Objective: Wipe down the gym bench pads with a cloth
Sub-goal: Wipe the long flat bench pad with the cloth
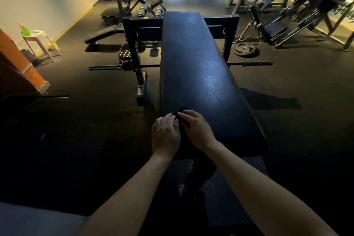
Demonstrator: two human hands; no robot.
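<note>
A long black bench pad (199,74) runs away from me down the middle of the view. A small dark cloth (181,110) lies on its near left part, mostly hidden under my hands. My right hand (195,128) rests on the cloth with fingers curled over it. My left hand (165,133) sits beside it at the pad's left edge, its fingertips touching the cloth. The cloth is nearly the same colour as the pad, so its outline is hard to see.
A barbell (122,67) lies across the floor under the bench, with its rack frame (138,30) behind. A weight plate (244,49) lies on the floor at right. A white stool (38,42) stands by the left wall. Machines crowd the right side.
</note>
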